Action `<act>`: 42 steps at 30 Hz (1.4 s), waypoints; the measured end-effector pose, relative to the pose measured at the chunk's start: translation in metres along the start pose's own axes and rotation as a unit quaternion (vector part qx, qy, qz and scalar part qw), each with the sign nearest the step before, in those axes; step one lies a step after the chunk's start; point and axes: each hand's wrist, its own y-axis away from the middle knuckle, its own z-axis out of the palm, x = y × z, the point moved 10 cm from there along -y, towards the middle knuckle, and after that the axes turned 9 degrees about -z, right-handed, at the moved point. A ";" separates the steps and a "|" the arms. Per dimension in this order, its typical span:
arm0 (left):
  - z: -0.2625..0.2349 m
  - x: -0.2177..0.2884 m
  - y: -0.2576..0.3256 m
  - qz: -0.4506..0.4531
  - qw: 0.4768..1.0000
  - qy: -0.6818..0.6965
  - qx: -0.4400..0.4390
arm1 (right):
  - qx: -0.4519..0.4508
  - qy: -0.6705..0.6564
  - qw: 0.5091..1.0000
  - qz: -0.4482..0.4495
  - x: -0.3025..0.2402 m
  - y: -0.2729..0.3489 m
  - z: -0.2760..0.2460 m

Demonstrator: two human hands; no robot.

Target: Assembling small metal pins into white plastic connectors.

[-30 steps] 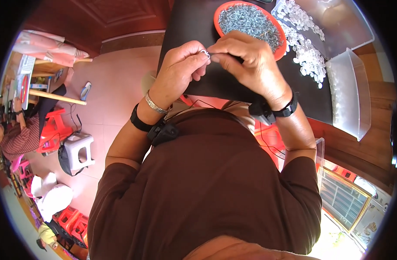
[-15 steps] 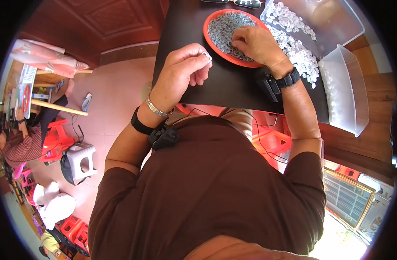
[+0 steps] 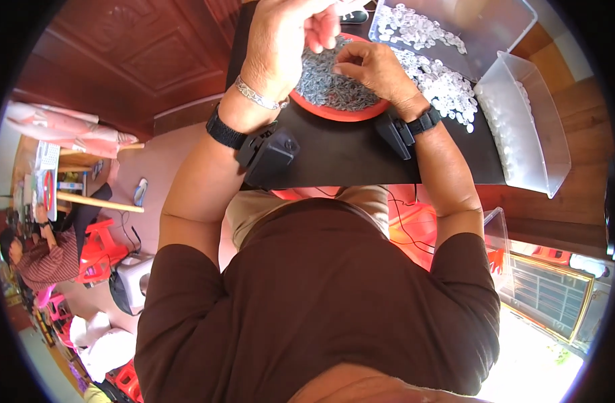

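My left hand [image 3: 277, 50] is raised at the top edge, over the left side of a round red tray [image 3: 341, 115]. Its thumb and forefinger come together in a washed-out bright patch, so what they pinch cannot be made out; the other fingers curl. Small grey nail-like pieces [image 3: 327, 84] fill the tray. Over the tray's right part, my right hand [image 3: 378, 70] has thumb and forefinger pinched just above these pieces; anything between the tips is too small to tell. Beside it, small clear plastic discs [image 3: 448, 91] are heaped on the dark table [image 3: 334, 151].
A clear plastic box [image 3: 485, 40] lies tipped behind the heap, with discs spilling from it. Right of it, another translucent bin [image 3: 556, 134] holds white pieces. Dark devices are strapped to both wrists. A person in a striped top [image 3: 52, 262] sits far left near red stools [image 3: 99, 252].
My left hand has gone up and forward from the table's near side to above the tray; earlier a small clear piece showed at its fingertips. My right hand stays over the tray, still pinched.
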 end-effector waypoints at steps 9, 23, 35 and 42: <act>-0.040 -0.084 -0.014 -0.073 0.992 -0.095 0.034 | 0.083 0.037 0.996 -0.014 0.001 0.002 -0.027; -0.042 -0.122 -0.016 -0.153 0.976 -0.157 -0.007 | 0.017 -0.114 0.993 0.019 0.001 0.002 -0.008; -0.036 -0.118 -0.015 -0.142 0.976 -0.167 -0.015 | 0.100 -0.254 0.960 0.062 0.014 0.003 -0.019; -0.030 -0.118 -0.016 -0.105 0.978 -0.177 -0.032 | 0.093 -0.244 0.965 0.007 0.005 0.002 -0.012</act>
